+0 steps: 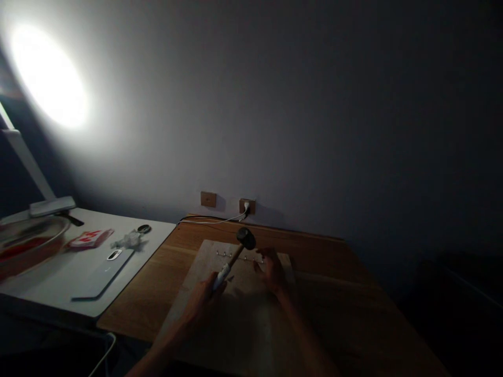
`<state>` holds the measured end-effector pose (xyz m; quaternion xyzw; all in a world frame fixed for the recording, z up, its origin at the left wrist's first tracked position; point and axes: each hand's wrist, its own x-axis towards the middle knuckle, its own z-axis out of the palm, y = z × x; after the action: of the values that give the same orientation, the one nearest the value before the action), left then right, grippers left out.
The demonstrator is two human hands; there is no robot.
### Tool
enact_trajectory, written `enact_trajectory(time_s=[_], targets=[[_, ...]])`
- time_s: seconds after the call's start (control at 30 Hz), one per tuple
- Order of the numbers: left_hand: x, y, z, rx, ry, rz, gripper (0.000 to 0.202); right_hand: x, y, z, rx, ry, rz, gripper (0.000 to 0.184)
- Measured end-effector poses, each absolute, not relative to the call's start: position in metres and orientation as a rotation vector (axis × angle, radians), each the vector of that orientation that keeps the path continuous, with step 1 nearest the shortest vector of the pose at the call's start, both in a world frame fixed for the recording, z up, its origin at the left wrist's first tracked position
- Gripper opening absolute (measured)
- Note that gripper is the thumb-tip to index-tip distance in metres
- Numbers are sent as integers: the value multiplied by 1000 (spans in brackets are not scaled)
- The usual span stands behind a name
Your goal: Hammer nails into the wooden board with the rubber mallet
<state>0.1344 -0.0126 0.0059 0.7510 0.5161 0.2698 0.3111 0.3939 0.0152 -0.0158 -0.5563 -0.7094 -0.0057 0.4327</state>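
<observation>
My left hand point(204, 299) is closed round the pale handle of a black-headed mallet point(245, 238), whose head is raised over the far end of a wooden board point(236, 324). Several small nails point(223, 254) stand in a row near the board's far edge. My right hand point(272, 269) rests on the board beside that row, its fingers pinched together at a nail that is too small to see clearly. The board lies on a brown wooden table point(334, 283).
A white side table point(58, 283) to the left carries a phone point(104, 272), a red packet point(88, 238), a crumpled wrapper point(128, 240), a glass dish point(27, 241) and a lamp base point(51, 206). A wall socket point(247, 206) with a white cable sits behind the table.
</observation>
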Motion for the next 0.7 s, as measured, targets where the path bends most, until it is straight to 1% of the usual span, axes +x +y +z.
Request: enact_trajectory(time_s=[0.03,0.07,0.17,0.2,0.23,0.33,0.37,0.47,0.53,0.63,0.7], targets=[[133,-14,4,1963,1372,735,36,384,13,-13,-1370,-1874,-1,17],[133,-15,3,1948,1381,754,37,374,10,-11,-1341,-2001,2,14],[133,-17,2,1922,1378,784,36,345,3,-10,-1213,-2372,-73,29],[133,-17,3,1916,1372,789,35,337,1,-10,-1186,-2457,-110,32],[133,-16,4,1909,1369,792,35,332,0,-11,-1179,-2519,-147,30],[132,-17,6,1903,1386,761,36,328,-1,-10,-1228,-2616,-240,17],[132,-17,7,1910,1392,745,36,331,-1,-10,-1237,-2612,-258,16],[132,-19,8,1927,1397,724,36,358,2,-9,-1230,-2432,-202,22],[133,-21,9,1932,1401,714,37,387,6,-12,-1295,-2139,-83,27],[134,-23,13,1935,1418,672,37,433,11,-23,-1472,-1606,50,20],[134,-23,15,1936,1423,655,37,457,13,-33,-1487,-1423,185,25]])
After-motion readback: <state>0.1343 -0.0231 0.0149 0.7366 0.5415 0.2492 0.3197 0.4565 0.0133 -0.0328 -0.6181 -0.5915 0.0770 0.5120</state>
